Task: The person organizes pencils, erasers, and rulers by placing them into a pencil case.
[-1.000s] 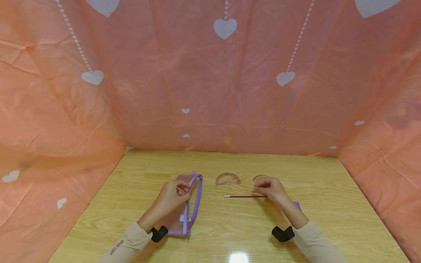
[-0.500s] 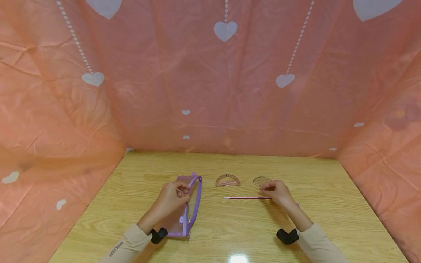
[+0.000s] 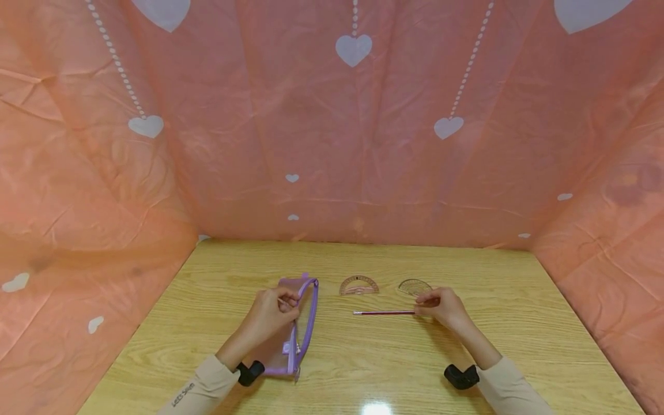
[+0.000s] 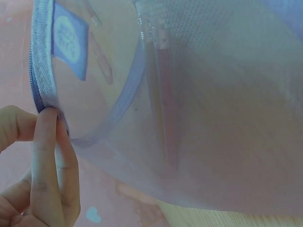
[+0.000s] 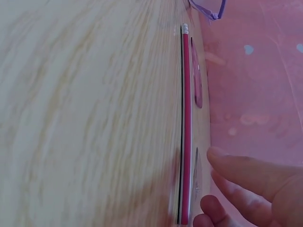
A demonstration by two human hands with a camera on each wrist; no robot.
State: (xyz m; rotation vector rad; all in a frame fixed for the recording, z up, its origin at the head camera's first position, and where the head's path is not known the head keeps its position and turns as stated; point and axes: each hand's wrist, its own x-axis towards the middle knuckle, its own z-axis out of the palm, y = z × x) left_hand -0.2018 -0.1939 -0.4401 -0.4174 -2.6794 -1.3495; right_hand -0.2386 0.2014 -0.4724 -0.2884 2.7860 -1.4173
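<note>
My left hand (image 3: 275, 305) pinches the zippered rim of a purple see-through pencil case (image 3: 277, 351), whose mouth gapes to the right. Through its wall, the left wrist view shows pencils (image 4: 165, 104) inside. A dark red pencil (image 3: 384, 313) with a white eraser end lies flat on the table, its right end overlapped by my right hand (image 3: 443, 306). In the right wrist view, the fingers of that hand are extended beside the lower end of the pencil, holding nothing visible. Just behind the hand lies a clear protractor (image 3: 413, 286); a pinkish protractor (image 3: 359, 291) is left of it.
The wood-patterned table (image 3: 363, 351) runs back to a pink sheet (image 3: 321, 138) printed with white hearts, which also stands along both sides. A black wrist camera (image 3: 460, 377) is on my right wrist and another wrist camera (image 3: 251, 373) on my left.
My right hand has shifted right and slightly nearer, uncovering the clear protractor. A purple thing seen beside the right forearm is no longer visible. My left hand and the pencil case stay put.
</note>
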